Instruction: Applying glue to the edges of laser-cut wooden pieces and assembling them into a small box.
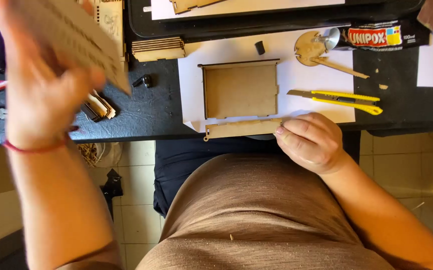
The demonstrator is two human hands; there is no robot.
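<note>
My left hand (36,85) is raised close to the camera at the upper left, gripping a thin laser-cut wooden panel (84,37) that looks blurred. My right hand (312,141) rests at the table's near edge, its fingers pinching the right end of a narrow wooden strip (239,128) with toothed edges. Just beyond that strip lies an open, shallow wooden box frame (240,90) on white paper (191,75).
A yellow utility knife (344,99) lies right of the box. A round wooden piece with a stick (316,52), a glue tube (376,36), a small black cap (260,47) and stacked wooden parts (157,49) sit further back. More wooden pieces (99,106) lie left.
</note>
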